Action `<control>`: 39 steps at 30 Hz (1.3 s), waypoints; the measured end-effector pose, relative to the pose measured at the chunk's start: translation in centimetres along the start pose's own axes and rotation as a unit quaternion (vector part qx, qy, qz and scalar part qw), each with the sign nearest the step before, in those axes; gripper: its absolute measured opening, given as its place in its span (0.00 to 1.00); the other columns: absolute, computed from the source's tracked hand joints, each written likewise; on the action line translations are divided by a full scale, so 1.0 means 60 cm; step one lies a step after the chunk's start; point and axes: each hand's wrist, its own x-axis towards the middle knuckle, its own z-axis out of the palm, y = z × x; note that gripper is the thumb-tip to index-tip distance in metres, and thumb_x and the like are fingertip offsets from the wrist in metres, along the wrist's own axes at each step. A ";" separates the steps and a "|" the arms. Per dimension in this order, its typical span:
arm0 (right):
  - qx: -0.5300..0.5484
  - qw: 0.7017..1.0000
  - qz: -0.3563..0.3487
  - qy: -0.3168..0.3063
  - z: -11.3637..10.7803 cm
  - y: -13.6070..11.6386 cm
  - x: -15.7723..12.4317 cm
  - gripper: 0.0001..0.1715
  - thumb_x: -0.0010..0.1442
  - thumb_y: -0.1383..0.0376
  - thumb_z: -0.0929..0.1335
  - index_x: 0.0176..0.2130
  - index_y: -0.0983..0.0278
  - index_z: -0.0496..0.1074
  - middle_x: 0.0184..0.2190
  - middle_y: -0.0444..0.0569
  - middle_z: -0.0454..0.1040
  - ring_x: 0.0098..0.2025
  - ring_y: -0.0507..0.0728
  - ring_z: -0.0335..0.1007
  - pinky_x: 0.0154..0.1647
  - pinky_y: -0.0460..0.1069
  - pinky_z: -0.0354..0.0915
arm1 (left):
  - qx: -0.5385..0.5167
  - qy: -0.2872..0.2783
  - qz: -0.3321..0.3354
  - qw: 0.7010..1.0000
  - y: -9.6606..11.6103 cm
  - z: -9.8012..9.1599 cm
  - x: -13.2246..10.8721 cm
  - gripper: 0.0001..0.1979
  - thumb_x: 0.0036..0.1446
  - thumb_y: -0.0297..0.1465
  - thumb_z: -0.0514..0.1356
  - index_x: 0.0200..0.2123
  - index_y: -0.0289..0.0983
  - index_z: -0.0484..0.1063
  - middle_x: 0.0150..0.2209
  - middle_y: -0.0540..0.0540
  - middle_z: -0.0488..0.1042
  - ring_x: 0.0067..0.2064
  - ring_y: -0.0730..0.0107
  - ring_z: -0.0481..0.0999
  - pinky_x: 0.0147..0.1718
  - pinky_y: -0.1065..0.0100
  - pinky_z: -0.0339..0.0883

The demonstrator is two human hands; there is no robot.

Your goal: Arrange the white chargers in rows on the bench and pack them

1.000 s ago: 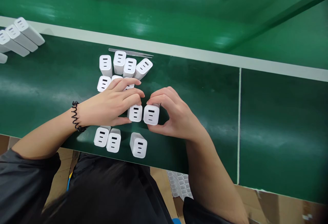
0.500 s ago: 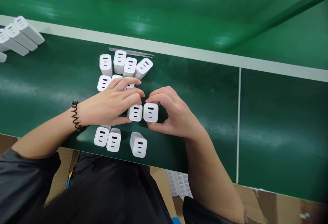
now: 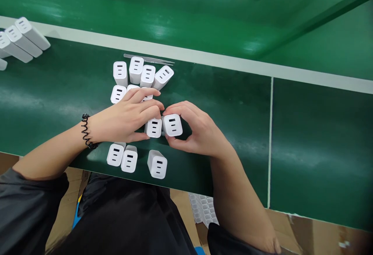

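Observation:
Several white charger blocks stand on the green table, their port faces turned up. My left hand grips one charger between thumb and fingers, and its fingers partly cover the chargers behind. Just right of that, my right hand is closed on another charger, which leans slightly. The two held chargers are side by side, almost touching. Nearer the table's front edge are a pair of chargers and a single charger. Beyond my left hand, more chargers stand in two uneven rows.
Tweezers lie behind the back row, near a pale strip across the table. Another group of chargers is at the far left. A white line crosses the table on the right. Below the edge is a white celled tray.
The charger in my right hand has tilted and risen slightly, with its top face shifting a little up and right. My left hand and the other chargers have stayed put.

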 end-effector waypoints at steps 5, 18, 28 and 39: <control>0.003 1.000 -0.003 -0.001 0.001 0.002 -0.001 0.22 0.52 0.69 0.70 0.47 0.58 0.65 0.42 0.50 0.75 0.44 0.61 0.73 0.42 0.56 0.72 | 0.012 -0.003 0.003 1.000 0.001 -0.001 0.001 0.18 0.55 0.31 0.67 0.46 0.37 0.64 0.57 0.37 0.71 0.66 0.43 0.58 0.59 0.45 0.60; 0.001 1.000 -0.018 0.016 0.003 0.006 -0.002 0.23 0.52 0.69 0.70 0.48 0.58 0.66 0.42 0.50 0.75 0.43 0.60 0.73 0.42 0.55 0.72 | 0.016 0.000 0.009 1.000 -0.001 -0.001 0.001 0.18 0.56 0.32 0.67 0.46 0.37 0.64 0.56 0.37 0.71 0.66 0.42 0.58 0.58 0.45 0.60; 0.014 1.000 0.013 0.018 0.002 0.004 -0.006 0.26 0.57 0.66 0.70 0.54 0.59 0.63 0.50 0.51 0.76 0.46 0.58 0.76 0.46 0.52 0.73 | 0.026 -0.001 0.009 1.000 -0.002 0.000 0.000 0.18 0.56 0.33 0.67 0.46 0.37 0.65 0.57 0.37 0.71 0.66 0.43 0.59 0.59 0.46 0.60; -0.032 0.997 0.060 0.032 0.000 0.009 -0.006 0.22 0.58 0.64 0.69 0.52 0.59 0.65 0.47 0.50 0.76 0.46 0.60 0.76 0.44 0.53 0.73 | 0.126 0.062 -0.065 0.988 0.010 0.005 0.003 0.17 0.61 0.33 0.63 0.52 0.39 0.67 0.62 0.37 0.66 0.67 0.43 0.58 0.62 0.42 0.55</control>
